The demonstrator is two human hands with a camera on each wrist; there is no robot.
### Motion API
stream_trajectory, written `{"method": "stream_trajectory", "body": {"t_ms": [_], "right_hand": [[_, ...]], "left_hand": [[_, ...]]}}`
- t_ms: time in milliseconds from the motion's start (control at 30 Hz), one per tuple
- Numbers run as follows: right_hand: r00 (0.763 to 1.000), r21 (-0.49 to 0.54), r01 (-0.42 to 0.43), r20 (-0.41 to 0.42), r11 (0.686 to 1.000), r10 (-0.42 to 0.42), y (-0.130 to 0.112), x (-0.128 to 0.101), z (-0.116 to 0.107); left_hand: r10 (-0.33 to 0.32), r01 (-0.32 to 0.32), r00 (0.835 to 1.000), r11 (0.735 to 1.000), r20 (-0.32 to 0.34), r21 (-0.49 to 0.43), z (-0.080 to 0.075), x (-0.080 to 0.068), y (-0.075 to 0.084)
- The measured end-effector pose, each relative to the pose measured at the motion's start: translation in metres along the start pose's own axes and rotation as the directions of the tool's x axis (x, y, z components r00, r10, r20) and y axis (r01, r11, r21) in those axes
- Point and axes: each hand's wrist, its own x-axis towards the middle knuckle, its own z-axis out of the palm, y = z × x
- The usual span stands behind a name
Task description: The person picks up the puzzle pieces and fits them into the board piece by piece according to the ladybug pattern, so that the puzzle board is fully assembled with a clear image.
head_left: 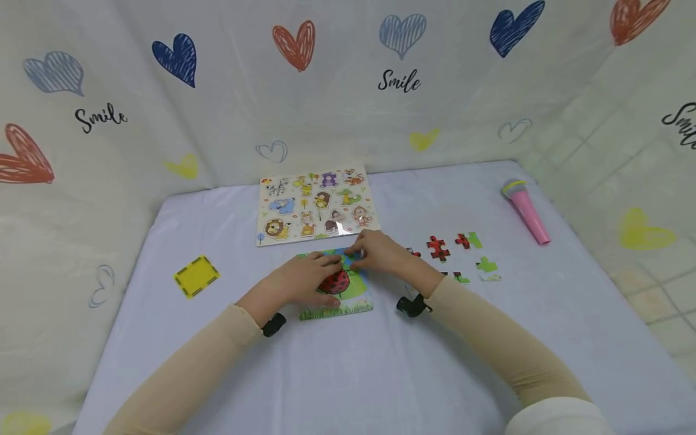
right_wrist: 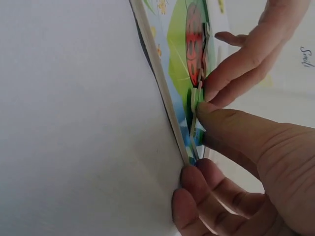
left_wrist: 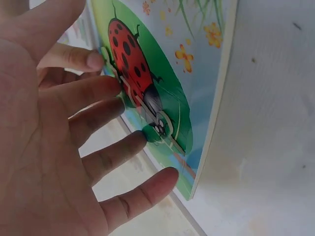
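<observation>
A ladybug jigsaw board (head_left: 356, 307) with a grassy edge lies in front of the person. My left hand (head_left: 307, 280) is over its left and middle part, fingers mostly straight and spread, fingertips at the ladybug picture (left_wrist: 130, 59). At the board's far right corner, my right hand (head_left: 377, 251) pinches a green-edged puzzle piece (right_wrist: 193, 101) between thumb and fingers. That piece sits low over the board, slightly raised from the printed surface. In the right wrist view, other right fingers (right_wrist: 194, 182) curl by the board's edge. The left fingertips are close to the right thumb.
Several loose puzzle pieces (head_left: 437, 248) are spread right of the board, partly behind the right forearm. Beyond it lies an animal puzzle board (head_left: 262, 211). A yellow rectangular card (head_left: 197, 276) is at left, a pink toy microphone (head_left: 528, 211) at far right.
</observation>
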Motion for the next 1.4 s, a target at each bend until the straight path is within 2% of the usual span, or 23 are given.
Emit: {"method": "stream_trajectory", "body": {"t_ms": [200, 367, 533, 933, 1100, 1400], "right_hand": [[1.0, 0.003, -0.007, -0.026, 1.0, 0.007, -0.001, 0.0, 0.002], [1.0, -0.006, -0.002, -0.018, 1.0, 0.002, -0.002, -0.003, 0.002], [1.0, -0.032, -0.008, 0.015, 0.999, 0.009, -0.004, -0.007, 0.001], [0.997, -0.073, -0.073, 0.027, 0.995, 0.075, -0.012, -0.002, 0.002], [0.996, -0.062, -0.068, 0.05, 0.996, 0.071, -0.016, -0.001, -0.001], [0.997, -0.1, -0.037, 0.068, 0.994, 0.044, -0.012, 0.002, -0.004]], "left_hand": [[-0.006, 0.007, 1.0, 0.998, -0.019, 0.062, 0.001, 0.003, 0.002], [-0.007, 0.008, 1.0, 0.997, -0.018, 0.074, 0.002, 0.002, 0.002], [0.006, -0.006, 1.0, 0.999, -0.001, 0.054, 0.003, 0.002, -0.003], [0.009, -0.009, 1.0, 1.0, 0.001, -0.014, 0.005, 0.001, -0.01], [0.017, -0.016, 1.0, 0.998, 0.014, -0.053, 0.003, -0.002, -0.015], [0.028, -0.027, 1.0, 0.998, 0.012, -0.062, 0.003, -0.004, -0.018]]}}
